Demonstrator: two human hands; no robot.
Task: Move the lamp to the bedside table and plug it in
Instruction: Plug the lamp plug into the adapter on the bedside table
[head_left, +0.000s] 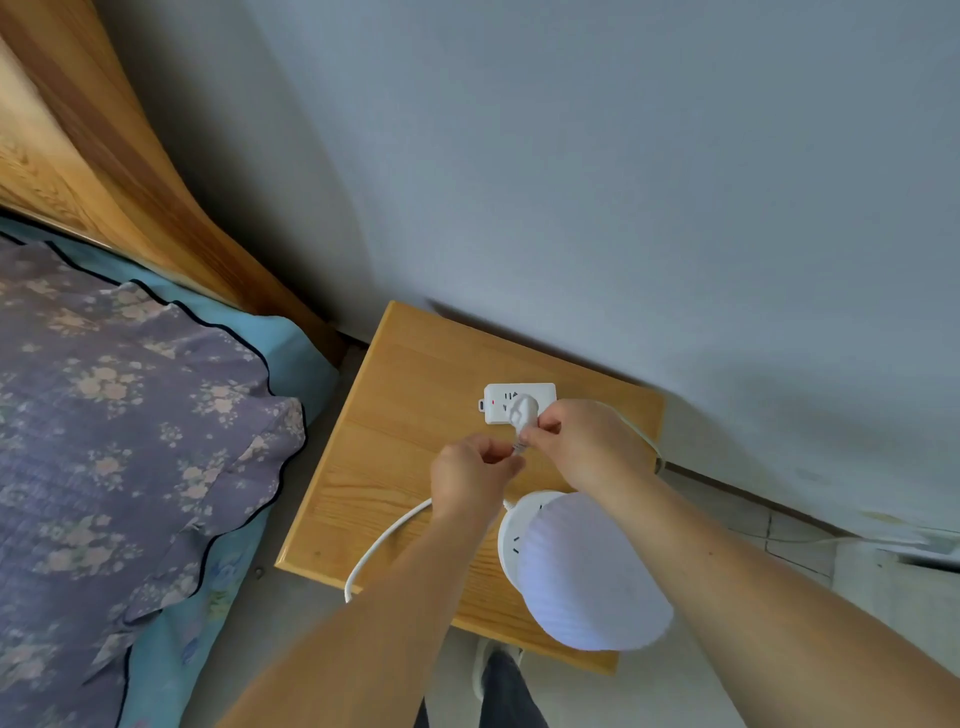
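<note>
The white lamp (592, 571) with its pleated round shade stands on the near right part of the wooden bedside table (395, 415). A white power strip (498, 402) lies at the table's back, with a small red light on its left end. My right hand (582, 441) pinches the lamp's white plug (522, 410), which is held over the strip's sockets. My left hand (472, 480) grips the white cord (384, 540) just below the plug. The cord loops off the table's front left edge.
A bed (130, 441) with a floral quilt and a blue sheet lies left of the table, under a wooden headboard (104, 156). A pale wall (623, 182) rises behind the table. The strip's own cable (644, 441) runs off to the right along the floor.
</note>
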